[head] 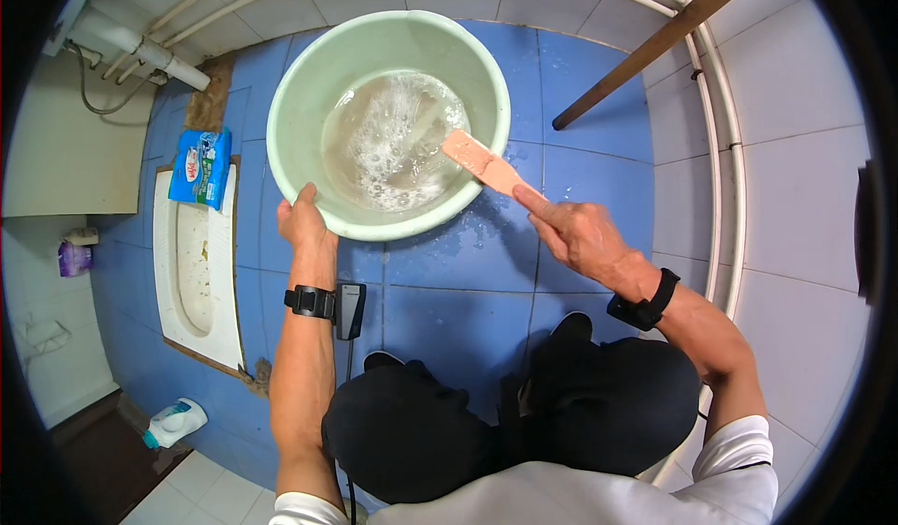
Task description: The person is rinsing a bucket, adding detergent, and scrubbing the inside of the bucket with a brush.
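Note:
A pale green plastic basin [386, 229] stands on the blue tiled floor, tilted towards me, with cloudy, foamy water [393, 146] inside. My left hand [306, 222] grips the basin's rim at its lower left. In my right hand [575, 234] is the handle of a pink brush [484, 162], wet and held over the right part of the rim. Its far end reaches above the water; whether it has bristles underneath is hidden. Both wrists wear black straps with devices.
A white squat toilet [165, 258] is set in the floor at left, a blue packet [200, 167] on its far end. A white bottle with a teal cap [175, 423] lies lower left. A wooden pole [659, 48] slants at upper right. Pipes [736, 174] run along the walls.

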{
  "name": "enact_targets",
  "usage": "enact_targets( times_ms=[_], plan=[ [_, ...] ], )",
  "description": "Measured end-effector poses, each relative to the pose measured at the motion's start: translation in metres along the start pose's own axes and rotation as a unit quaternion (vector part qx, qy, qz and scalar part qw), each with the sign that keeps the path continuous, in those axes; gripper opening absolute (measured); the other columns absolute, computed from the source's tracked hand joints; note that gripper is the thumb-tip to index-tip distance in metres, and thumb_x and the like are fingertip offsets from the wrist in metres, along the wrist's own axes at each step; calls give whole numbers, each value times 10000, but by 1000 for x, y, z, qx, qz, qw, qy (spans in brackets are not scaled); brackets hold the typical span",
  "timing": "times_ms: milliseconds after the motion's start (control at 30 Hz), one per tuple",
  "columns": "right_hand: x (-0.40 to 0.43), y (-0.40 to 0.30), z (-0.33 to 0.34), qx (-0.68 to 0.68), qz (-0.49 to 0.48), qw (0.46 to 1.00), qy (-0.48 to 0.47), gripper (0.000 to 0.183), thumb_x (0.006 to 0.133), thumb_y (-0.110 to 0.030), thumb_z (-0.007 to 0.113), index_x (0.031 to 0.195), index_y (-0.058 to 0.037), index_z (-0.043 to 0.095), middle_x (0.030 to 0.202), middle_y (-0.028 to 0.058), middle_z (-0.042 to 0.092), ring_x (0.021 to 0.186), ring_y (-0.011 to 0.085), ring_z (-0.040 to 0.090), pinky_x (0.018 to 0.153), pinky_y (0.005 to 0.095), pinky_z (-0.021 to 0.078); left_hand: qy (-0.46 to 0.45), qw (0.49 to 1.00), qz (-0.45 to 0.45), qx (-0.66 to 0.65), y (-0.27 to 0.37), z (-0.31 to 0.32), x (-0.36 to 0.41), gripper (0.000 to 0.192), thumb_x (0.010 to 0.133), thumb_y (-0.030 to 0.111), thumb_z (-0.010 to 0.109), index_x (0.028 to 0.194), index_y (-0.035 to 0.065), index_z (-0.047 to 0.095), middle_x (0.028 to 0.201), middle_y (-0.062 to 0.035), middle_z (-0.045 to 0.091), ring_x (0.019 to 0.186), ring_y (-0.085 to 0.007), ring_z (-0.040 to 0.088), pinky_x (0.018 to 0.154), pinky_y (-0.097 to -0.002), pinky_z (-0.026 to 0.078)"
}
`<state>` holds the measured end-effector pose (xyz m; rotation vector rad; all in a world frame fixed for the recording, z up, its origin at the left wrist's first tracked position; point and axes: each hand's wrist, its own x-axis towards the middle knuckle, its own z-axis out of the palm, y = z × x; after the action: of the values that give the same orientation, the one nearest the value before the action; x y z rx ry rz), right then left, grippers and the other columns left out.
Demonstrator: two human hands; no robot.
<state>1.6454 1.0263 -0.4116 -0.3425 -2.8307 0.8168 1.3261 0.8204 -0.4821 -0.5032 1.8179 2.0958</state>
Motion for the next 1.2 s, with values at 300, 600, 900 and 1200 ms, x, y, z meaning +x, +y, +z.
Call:
enact_targets(
  times_ms=[300,600,900,1200],
  plan=[
    [22,-40,26,51,-38,995,-79,379,975,-185,604,1347,-110,601,632,157,638,525,328,631,533,452,522,-9,1000,-18,4,-8,-7,17,368,876,-63,634,1215,-62,490,1166,-240,626,1007,-353,686,833,-486,609],
    [18,14,-2,11,39,999,10,321,961,-174,612,1271,-104,654,611,184,617,535,370,626,512,469,510,-23,999,-10,28,-6,-12,19,358,888,-60,610,1229,-68,498,1168,-250,627,1025,-357,683,854,-485,608],
    [5,27,-1,63,8,998,-14,338,981,-231,607,1292,-118,678,684,196,658,516,349,614,538,456,518,-62,997,-19,35,-3,-12,21,373,896,-61,576,1257,-77,486,1206,-267,608,1043,-380,675,868,-508,604],
    [4,36,-17,51,62,996,-25,397,959,-212,650,1352,-156,652,709,252,627,548,408,597,562,486,503,-44,997,-20,55,3,-7,12,366,887,-66,563,1239,-57,463,1199,-262,595,1053,-388,670,863,-518,615]
  ],
)
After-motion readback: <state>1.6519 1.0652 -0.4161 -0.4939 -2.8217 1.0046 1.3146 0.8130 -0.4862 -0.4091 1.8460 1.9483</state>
